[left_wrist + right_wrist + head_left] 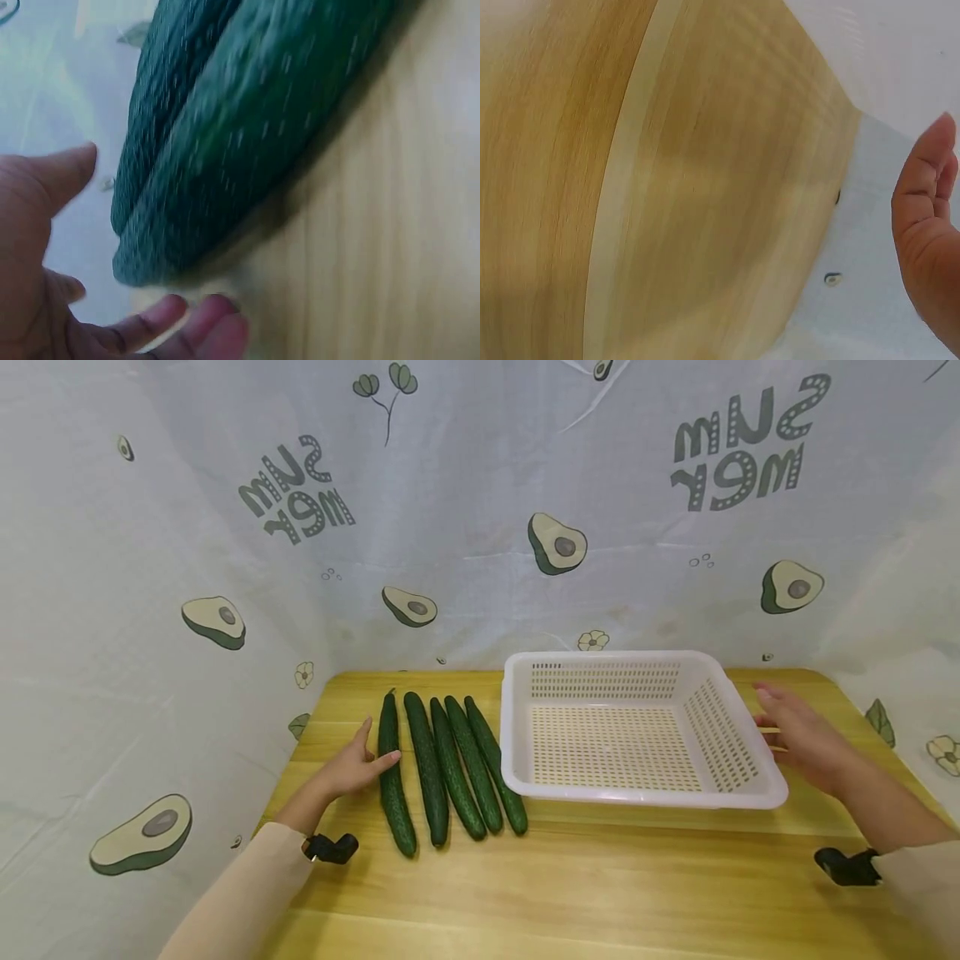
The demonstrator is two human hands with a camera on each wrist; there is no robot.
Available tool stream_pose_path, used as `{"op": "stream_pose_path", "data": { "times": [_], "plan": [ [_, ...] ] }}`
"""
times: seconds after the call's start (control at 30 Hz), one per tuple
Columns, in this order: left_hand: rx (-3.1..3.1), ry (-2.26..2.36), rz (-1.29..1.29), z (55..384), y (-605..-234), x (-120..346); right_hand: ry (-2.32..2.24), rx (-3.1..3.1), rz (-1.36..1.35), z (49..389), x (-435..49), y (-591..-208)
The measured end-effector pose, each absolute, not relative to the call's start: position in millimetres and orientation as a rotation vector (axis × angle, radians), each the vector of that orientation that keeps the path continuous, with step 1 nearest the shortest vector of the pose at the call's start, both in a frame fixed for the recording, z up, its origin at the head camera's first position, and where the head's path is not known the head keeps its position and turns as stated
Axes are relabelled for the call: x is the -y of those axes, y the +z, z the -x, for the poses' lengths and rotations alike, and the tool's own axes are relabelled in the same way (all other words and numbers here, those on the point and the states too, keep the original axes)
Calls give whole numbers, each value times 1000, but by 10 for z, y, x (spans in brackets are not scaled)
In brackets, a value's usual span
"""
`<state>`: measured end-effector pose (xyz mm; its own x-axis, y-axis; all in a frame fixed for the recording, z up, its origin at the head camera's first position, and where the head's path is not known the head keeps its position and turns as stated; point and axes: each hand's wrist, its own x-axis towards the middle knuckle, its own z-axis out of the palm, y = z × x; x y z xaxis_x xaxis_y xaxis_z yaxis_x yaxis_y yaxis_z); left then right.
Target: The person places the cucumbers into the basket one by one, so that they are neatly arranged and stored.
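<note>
My left hand is beside the leftmost cucumber, its thumb overlapping that cucumber in the head view. Fingers and thumb are spread, with nothing between them. Up close in the left wrist view, two dark green cucumbers lie side by side beyond the thumb and fingertips. A white plastic basket with slotted walls stands right of the cucumbers, and nothing lies in it. At its right side is my right hand, loosely bent fingertips right at the outer wall. The right wrist view shows that hand at the edge.
Several more cucumbers lie in a loose row between the leftmost one and the basket. All stand on a wooden table. Behind and at the sides hangs a pale cloth printed with avocados and lettering.
</note>
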<state>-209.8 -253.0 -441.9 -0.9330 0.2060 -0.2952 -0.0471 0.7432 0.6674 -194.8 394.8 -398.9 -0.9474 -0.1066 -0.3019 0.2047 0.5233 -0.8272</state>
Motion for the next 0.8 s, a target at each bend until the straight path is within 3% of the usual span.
{"op": "stream_pose_path", "data": {
  "times": [0.37,0.8],
  "plan": [
    [-2535,1149,37,1839,-4446,2275,-1438,-2465,-122,2005,-3761,-4140],
    [-2561,1228,145,1797,-4589,2209,-1312,-2578,-183,1991,-3721,-4189]
  ]
}}
